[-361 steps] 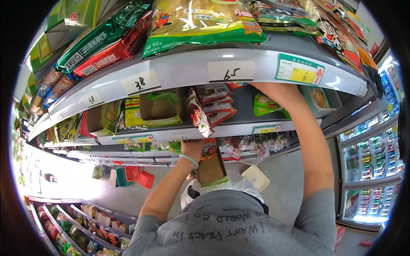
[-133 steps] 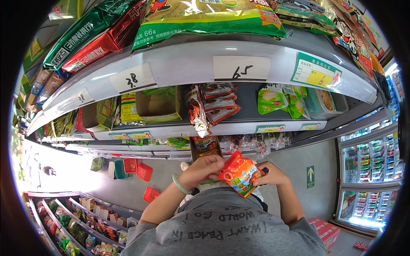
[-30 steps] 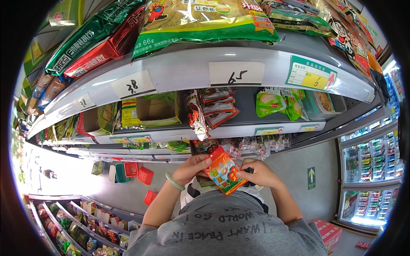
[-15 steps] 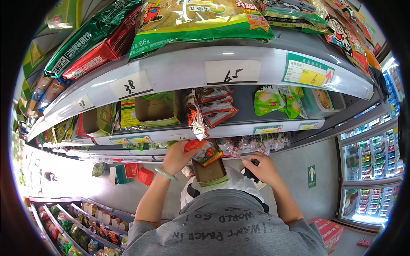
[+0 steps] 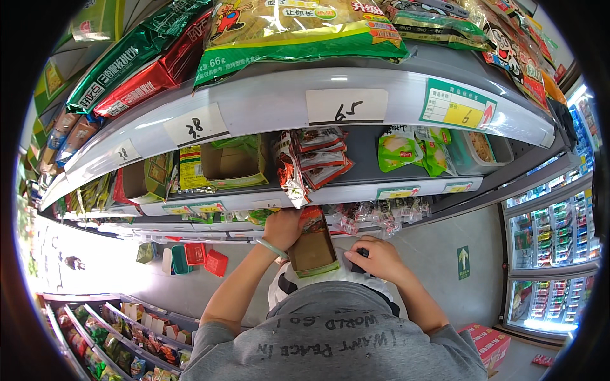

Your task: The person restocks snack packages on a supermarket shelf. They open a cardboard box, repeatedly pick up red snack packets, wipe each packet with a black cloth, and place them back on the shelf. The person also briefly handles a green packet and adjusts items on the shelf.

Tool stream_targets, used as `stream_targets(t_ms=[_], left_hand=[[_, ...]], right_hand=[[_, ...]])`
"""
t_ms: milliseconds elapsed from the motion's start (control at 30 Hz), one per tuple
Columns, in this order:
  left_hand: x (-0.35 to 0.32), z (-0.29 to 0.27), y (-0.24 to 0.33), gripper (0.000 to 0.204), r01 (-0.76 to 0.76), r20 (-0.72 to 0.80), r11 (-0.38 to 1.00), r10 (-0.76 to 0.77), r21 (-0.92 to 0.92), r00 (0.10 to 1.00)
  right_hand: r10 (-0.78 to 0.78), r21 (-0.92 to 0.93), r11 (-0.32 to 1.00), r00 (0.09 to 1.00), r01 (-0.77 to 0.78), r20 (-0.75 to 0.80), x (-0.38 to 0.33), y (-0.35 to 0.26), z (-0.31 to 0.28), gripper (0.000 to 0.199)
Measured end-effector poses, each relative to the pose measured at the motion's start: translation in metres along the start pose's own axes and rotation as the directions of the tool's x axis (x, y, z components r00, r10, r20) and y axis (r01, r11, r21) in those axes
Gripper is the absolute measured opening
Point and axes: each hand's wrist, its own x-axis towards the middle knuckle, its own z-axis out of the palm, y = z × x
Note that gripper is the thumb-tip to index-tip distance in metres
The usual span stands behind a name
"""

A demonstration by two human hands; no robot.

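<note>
My left hand (image 5: 283, 228), with a pale bangle on its wrist, reaches to the edge of the lower shelves. Its fingers close on a red snack packet (image 5: 312, 220), partly hidden behind the hand and by the box. Just below the packet, an open cardboard box (image 5: 311, 249) stands in front of my body above the white trousers. It shows a bare brown bottom. My right hand (image 5: 377, 259) is to the right of the box, curled round a small black object (image 5: 362, 252) whose kind I cannot make out.
Above my hands runs a shelf (image 5: 406, 185) with red-and-white packets (image 5: 321, 155), green packets (image 5: 413, 151), a plastic tub (image 5: 480, 151) and another open carton (image 5: 238, 165). Clear-wrapped packets (image 5: 394, 214) hang lower. Red baskets (image 5: 216, 261) lie on the floor; drinks coolers (image 5: 553, 235) stand right.
My left hand has moved right and forward toward the shelf with the red packet, which is now mostly hidden. My right hand has shifted slightly left, closer to the box.
</note>
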Motion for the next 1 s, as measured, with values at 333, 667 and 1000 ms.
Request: stream_targets(t_ms=[333,667,1000], left_hand=[[-0.007,0.009,0.010,0.063,-0.021,-0.235,0.930,0.115,0.368,0.965],[-0.011,0.010,0.013,0.083,0.051,-0.164,0.949,0.001,0.311,0.987],[-0.037,-0.008,0.044,0.094,0.030,-0.221,0.997,-0.014,0.070,0.975]], right_hand=[[0.016,0.016,1.000,0.998,-0.015,-0.056,-0.001,-0.004,-0.003,0.031],[-0.262,-0.453,0.891,0.837,0.019,-0.481,0.019,-0.097,-0.118,0.033],[-0.535,-0.732,0.669,0.767,0.128,-0.355,0.176,-0.065,-0.190,0.034]])
